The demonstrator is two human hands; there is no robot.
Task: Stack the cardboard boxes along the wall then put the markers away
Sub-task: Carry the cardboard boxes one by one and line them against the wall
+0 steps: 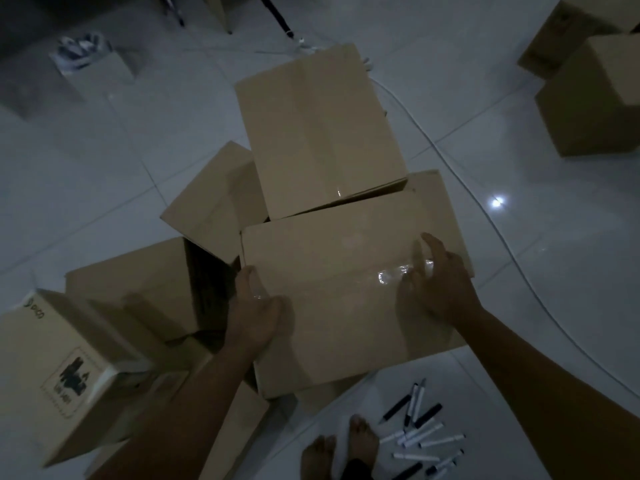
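Observation:
A large taped cardboard box (339, 306) is right in front of me in the head view. My left hand (254, 306) grips its left edge. My right hand (436, 282) lies flat on its top near the right side, fingers spread over shiny tape. Behind it a second closed box (318, 133) sits higher, tilted. More boxes (138, 282) lie on the floor to the left. Several black and white markers (420, 434) are scattered on the tiles at bottom right, beside my bare feet (346, 448).
A printed white-sided box (55, 368) lies at lower left. Two more boxes (595, 95) stand at upper right. A white cable (460, 181) snakes across the tiled floor on the right. A small bin with a bag (90, 64) stands at upper left.

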